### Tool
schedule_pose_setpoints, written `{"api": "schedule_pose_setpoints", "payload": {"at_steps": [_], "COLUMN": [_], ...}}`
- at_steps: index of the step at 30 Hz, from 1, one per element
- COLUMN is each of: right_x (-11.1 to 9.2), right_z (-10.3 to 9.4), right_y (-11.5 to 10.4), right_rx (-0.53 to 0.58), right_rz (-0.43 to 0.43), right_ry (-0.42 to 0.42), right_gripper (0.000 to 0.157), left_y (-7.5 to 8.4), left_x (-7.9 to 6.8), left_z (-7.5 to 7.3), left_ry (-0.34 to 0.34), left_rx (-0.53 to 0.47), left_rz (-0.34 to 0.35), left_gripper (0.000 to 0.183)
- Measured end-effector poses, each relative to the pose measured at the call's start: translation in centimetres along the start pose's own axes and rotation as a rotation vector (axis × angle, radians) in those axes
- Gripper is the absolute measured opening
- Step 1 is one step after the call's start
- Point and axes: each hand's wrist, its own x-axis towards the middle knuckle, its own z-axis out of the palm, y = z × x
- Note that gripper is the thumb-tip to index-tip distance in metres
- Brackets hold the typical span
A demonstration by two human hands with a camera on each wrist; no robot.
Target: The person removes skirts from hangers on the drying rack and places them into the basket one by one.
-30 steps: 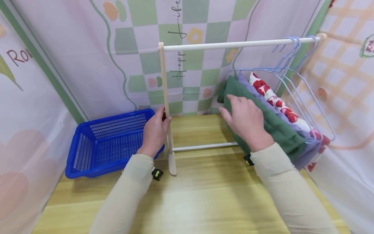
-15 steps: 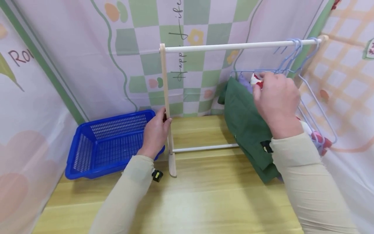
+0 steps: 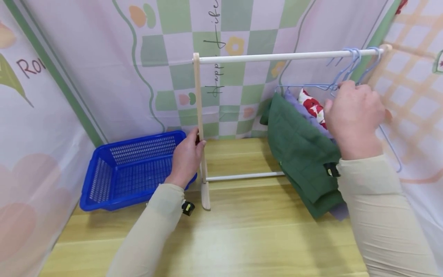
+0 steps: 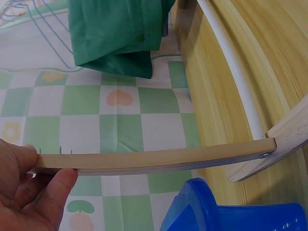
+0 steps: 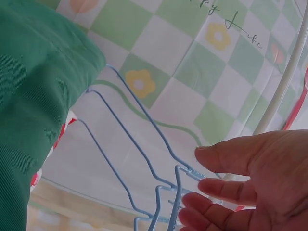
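Note:
My left hand (image 3: 187, 157) grips the wooden side post (image 3: 198, 88) of a small clothes rack. The left wrist view shows its thumb and fingers on opposite sides of the post (image 4: 144, 161). At the right, my right hand (image 3: 356, 119) is by the blue wire hangers (image 5: 132, 130) just below their hooks, with thumb and fingers apart. A green garment (image 3: 297, 142), a purple cloth (image 3: 292, 100) and a white cloth with red flowers (image 3: 311, 105) hang there. The right hand and sleeve hide part of these in the head view.
A blue plastic basket (image 3: 135, 173) stands left of the rack on the wooden table (image 3: 242, 238). The white top rod (image 3: 277, 57) carries the hangers at its right end, and a lower rod (image 3: 245, 177) runs near the tabletop. Patterned cloth walls (image 3: 173, 46) enclose the back and sides.
My right hand has moved right, from over the green garment to beside the hangers. The garments' near ends have swung left. My left hand stays on the post.

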Motion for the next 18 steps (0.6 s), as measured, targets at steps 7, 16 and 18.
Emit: {"api": "schedule_pose_setpoints", "payload": {"at_steps": [7, 16, 18], "right_x": [0.21, 0.58, 0.68], "right_z": [-0.11, -0.04, 0.06], "right_y": [0.64, 0.86, 0.90], "right_rx": [-0.015, -0.033, -0.034], "right_rz": [-0.005, 0.007, 0.004], "right_ry": [-0.058, -0.149, -0.158], "right_gripper": [0.052, 0.051, 0.050], "left_y": [0.03, 0.07, 0.03], "left_x": [0.07, 0.05, 0.00], "left_z": [0.11, 0.05, 0.04], "left_ry": [-0.003, 0.003, 0.002], "left_rx": [-0.002, 0.010, 0.014], "left_rz": [-0.006, -0.004, -0.001], "left_gripper": [0.041, 0.041, 0.041]}}
